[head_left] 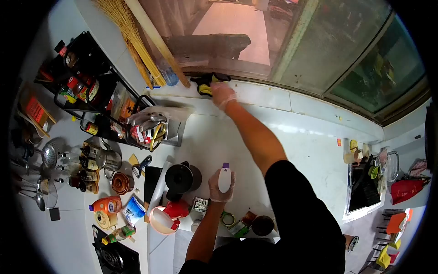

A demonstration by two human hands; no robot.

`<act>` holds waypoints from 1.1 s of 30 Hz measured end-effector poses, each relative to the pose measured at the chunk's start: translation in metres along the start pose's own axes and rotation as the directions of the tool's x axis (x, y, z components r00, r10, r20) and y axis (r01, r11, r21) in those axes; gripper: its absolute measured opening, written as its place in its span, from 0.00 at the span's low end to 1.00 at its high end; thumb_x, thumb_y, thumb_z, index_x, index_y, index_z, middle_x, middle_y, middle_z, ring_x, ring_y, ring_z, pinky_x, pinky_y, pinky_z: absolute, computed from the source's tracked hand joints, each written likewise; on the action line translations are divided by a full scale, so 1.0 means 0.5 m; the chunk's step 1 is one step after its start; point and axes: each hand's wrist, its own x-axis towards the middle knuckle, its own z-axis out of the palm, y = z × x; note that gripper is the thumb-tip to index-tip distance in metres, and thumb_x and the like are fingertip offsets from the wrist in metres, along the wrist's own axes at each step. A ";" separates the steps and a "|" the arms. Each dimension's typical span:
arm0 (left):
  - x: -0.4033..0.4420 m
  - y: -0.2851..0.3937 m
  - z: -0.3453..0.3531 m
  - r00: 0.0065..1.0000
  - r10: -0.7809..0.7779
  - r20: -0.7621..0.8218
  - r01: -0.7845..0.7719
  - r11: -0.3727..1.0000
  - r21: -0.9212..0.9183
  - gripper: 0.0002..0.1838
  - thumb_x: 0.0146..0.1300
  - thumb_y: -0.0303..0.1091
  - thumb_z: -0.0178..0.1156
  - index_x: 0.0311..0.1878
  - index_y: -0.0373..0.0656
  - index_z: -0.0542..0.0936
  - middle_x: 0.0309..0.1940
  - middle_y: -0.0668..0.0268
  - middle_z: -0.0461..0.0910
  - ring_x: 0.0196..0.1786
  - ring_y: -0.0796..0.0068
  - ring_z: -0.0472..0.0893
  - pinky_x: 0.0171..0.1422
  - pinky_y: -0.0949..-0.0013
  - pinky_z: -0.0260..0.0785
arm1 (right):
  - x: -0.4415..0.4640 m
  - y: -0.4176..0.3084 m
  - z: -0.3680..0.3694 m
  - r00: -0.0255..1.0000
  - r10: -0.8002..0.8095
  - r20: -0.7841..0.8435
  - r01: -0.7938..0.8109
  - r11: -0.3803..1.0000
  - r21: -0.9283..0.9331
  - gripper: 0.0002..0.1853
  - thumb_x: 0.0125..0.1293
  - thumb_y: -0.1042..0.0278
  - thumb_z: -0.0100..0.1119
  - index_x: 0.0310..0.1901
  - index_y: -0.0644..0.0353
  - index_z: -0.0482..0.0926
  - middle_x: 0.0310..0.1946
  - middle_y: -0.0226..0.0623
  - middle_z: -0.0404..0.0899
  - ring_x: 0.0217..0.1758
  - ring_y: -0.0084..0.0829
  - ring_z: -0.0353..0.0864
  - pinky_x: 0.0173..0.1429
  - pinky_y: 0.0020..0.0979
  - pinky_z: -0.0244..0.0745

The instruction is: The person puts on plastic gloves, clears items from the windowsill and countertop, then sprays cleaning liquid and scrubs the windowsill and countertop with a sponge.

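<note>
My left hand [218,192], in a clear plastic glove, is closed around a white bottle with a purple cap [224,180] above the white counter [214,132]. Up on the windowsill [269,97], my right hand [222,94], gloved the same way, is closed on a black and yellow cloth [204,88]. The cloth lies bunched on the sill near the window frame, and the fingers partly cover it. Close to my left hand stand a black kettle-like pot [180,177] and a foil-like packet [200,204].
A broom [137,45] and a wooden pole lean at the sill's left end. The black rack [114,82] holds bottles and utensils. A red-and-white container [163,220], a roll of tape [227,218] and a dark round object [262,225] line the near edge. The sink [365,187] is right.
</note>
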 end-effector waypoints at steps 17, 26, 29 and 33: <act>-0.011 0.027 0.065 0.780 0.433 0.451 -0.588 0.265 0.764 0.09 0.62 0.34 0.66 0.37 0.40 0.78 0.27 0.62 0.80 0.28 0.66 0.83 0.33 0.66 0.75 | -0.159 0.284 -0.094 0.886 0.409 -0.219 -0.418 0.909 0.008 0.17 0.57 0.60 0.60 0.44 0.63 0.81 0.43 0.48 0.83 0.51 0.49 0.81 0.57 0.45 0.75; -0.014 -0.075 0.086 0.901 0.315 0.299 -0.433 0.592 0.680 0.10 0.64 0.34 0.66 0.38 0.37 0.78 0.28 0.68 0.80 0.30 0.80 0.79 0.36 0.74 0.74 | -0.159 0.242 -0.104 0.981 0.181 -0.069 -0.191 0.963 -0.188 0.21 0.59 0.55 0.63 0.53 0.56 0.80 0.53 0.37 0.77 0.58 0.41 0.76 0.56 0.41 0.78; -0.046 -0.081 0.192 0.854 0.409 0.321 -0.506 0.507 0.698 0.08 0.64 0.30 0.66 0.38 0.36 0.78 0.29 0.70 0.79 0.32 0.82 0.78 0.37 0.77 0.73 | -0.239 0.372 -0.142 0.966 0.235 -0.112 -0.251 0.953 -0.167 0.20 0.58 0.58 0.64 0.50 0.56 0.81 0.53 0.37 0.77 0.57 0.41 0.77 0.56 0.41 0.78; -0.083 -0.128 0.256 0.893 0.379 0.242 -0.423 0.525 0.738 0.08 0.62 0.28 0.68 0.39 0.38 0.78 0.33 0.69 0.79 0.37 0.79 0.79 0.42 0.74 0.75 | -0.370 0.570 -0.218 0.928 0.334 -0.162 -0.362 0.913 -0.188 0.18 0.59 0.59 0.62 0.49 0.57 0.81 0.54 0.37 0.78 0.57 0.42 0.77 0.56 0.42 0.79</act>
